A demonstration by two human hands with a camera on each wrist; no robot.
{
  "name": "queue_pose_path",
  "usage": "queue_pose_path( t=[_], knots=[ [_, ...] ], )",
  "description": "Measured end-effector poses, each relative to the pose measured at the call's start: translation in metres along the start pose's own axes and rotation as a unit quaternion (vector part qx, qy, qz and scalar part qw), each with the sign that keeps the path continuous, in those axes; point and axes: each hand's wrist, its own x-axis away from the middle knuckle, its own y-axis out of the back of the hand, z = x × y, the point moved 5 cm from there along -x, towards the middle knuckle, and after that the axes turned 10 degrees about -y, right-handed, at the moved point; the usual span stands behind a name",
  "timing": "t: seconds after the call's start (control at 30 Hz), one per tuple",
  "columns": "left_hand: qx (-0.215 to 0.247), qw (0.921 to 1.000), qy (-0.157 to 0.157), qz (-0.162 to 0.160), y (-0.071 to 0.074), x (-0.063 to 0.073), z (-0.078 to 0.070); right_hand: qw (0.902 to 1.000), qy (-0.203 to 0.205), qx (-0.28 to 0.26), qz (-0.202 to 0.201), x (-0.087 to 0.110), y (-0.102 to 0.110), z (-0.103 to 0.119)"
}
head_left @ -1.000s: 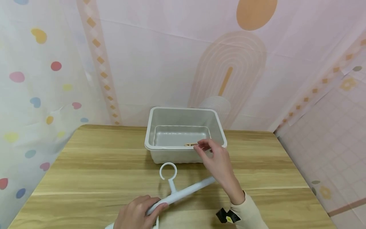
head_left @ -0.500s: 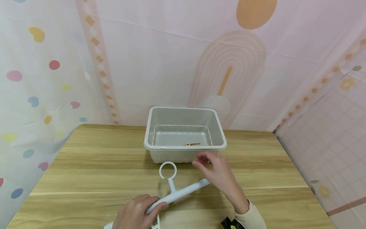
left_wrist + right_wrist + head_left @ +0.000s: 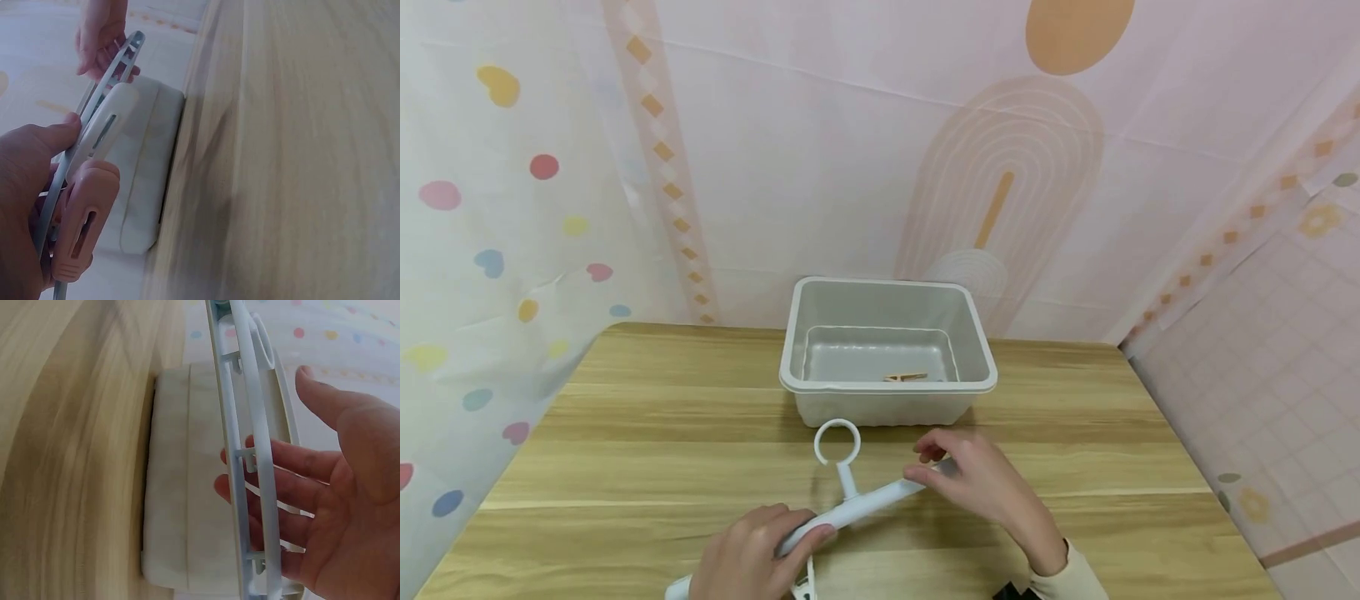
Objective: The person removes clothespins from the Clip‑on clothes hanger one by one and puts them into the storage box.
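My left hand [image 3: 748,550] grips a pale blue-white hanger [image 3: 876,502] over the table, thumb along its bar. An open ring hook tops the hanger. Below the bar, in the left wrist view, hang a pink clip [image 3: 84,228] and a white clip [image 3: 107,128], close to the left fingers. My right hand [image 3: 977,477] is at the hanger's right end. In the right wrist view its loosely bent fingers [image 3: 294,487] lie behind the slotted bar, the thumb standing well apart; whether they touch the bar is unclear.
A light grey plastic bin [image 3: 887,387] stands at the back of the wooden table [image 3: 662,433], just beyond the hanger. Inside it lies an orange-brown clothespin [image 3: 906,377], with a small dark bit beside it. A patterned curtain [image 3: 820,150] hangs behind.
My right hand has come out from over the bin and moved down toward me to the hanger's right end. The left hand keeps its hold on the hanger, nearly still.
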Motion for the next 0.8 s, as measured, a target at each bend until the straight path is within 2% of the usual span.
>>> queue_pose_path(
  t=[0.23,0.67,0.8],
  knots=[
    [-0.007,0.9999,-0.002,0.014,0.000,-0.001,-0.001,0.9990,0.034,0.012,0.027,0.006,-0.004,-0.004],
    [-0.009,0.9997,-0.010,0.021,0.002,-0.003,-0.002,0.9958,0.074,0.043,0.031,0.014,-0.007,-0.006],
    [-0.007,0.9995,-0.021,0.021,0.004,-0.006,-0.002,0.9948,0.082,0.053,0.029,0.018,-0.008,-0.006]
  ],
)
